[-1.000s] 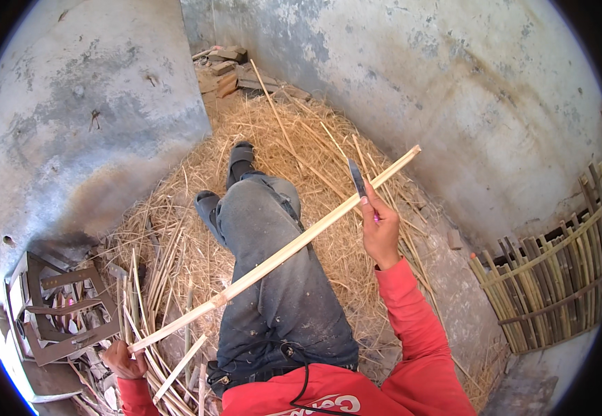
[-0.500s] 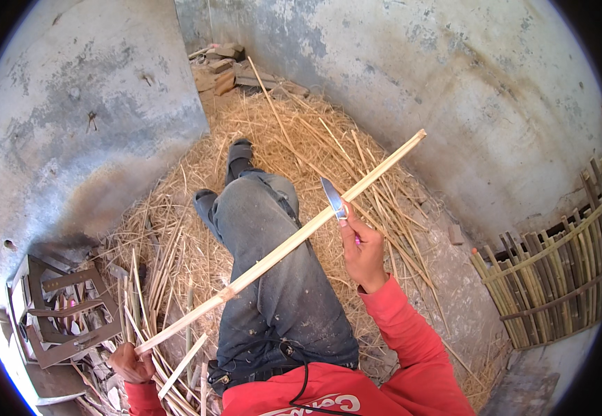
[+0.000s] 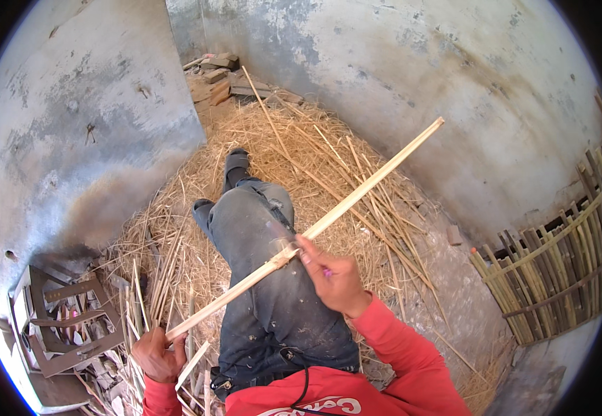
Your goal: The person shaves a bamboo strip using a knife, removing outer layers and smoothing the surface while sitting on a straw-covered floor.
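Gripping long pale bamboo strip with your left hand at lower left of frame, fingers wrapped round its near end. Strip runs diagonally over your lap to upper right, tip in air. Your right hand at centre, fingers closed on knife, blade touching strip's middle. Straw spread under legs. Woven bamboo panel at right edge; metal frame lower left.

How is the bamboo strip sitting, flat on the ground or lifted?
Lifted: bamboo strip slants over the lap, left hand gripping its lower end.
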`<state>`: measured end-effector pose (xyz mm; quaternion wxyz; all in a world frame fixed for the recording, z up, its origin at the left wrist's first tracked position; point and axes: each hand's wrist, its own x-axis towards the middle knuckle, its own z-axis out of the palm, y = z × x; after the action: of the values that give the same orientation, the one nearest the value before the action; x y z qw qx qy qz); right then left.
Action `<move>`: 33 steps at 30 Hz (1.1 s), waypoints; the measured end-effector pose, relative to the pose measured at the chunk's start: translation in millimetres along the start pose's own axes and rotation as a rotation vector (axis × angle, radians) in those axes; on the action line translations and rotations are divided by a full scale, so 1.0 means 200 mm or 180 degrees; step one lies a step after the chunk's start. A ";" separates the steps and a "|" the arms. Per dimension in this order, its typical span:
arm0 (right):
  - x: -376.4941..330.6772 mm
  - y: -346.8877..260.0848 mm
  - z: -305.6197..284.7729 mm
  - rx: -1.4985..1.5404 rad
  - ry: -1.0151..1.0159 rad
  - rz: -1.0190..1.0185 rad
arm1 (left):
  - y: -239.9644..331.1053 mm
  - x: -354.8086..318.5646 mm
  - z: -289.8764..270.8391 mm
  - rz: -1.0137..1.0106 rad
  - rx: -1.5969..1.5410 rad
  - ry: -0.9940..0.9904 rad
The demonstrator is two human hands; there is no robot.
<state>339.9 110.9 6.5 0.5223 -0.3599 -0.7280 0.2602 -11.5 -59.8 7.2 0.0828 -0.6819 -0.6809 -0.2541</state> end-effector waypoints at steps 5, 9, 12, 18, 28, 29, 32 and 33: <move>0.09 0.15 -0.23 -0.0582 0.0352 0.0790 | -0.19 -0.09 -0.02 0.0243 0.0223 0.0203; 0.18 0.29 -0.39 -0.1122 0.0665 0.0617 | -0.45 -0.31 -0.11 0.0009 0.0559 0.0108; 0.25 0.42 -0.56 -0.1443 0.0784 0.0718 | -0.74 -0.47 -0.20 0.0105 0.0917 0.0039; 0.31 0.52 -0.65 -0.1478 0.0987 0.0614 | -1.09 -0.71 -0.37 -0.0014 0.1031 0.0045; 0.30 0.62 -0.61 -0.1468 0.1016 0.0768 | -1.22 -0.71 -0.21 -0.0061 0.0946 0.0172; 0.27 0.63 -0.58 -0.1330 0.0953 0.0842 | -1.22 -0.70 -0.20 -0.0205 0.0772 0.0070; 0.21 0.52 -0.40 -0.0888 0.0820 0.0826 | -1.18 -0.67 -0.19 -0.0161 0.0953 0.0011; 0.20 0.48 -0.37 -0.0792 0.0792 0.0755 | -1.15 -0.65 -0.18 -0.0048 0.1064 0.0114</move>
<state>425.6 201.2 -19.6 0.5254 -0.5342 -0.6369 0.1814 -235.9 -177.9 -75.7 0.2053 -0.6489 -0.7172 -0.1500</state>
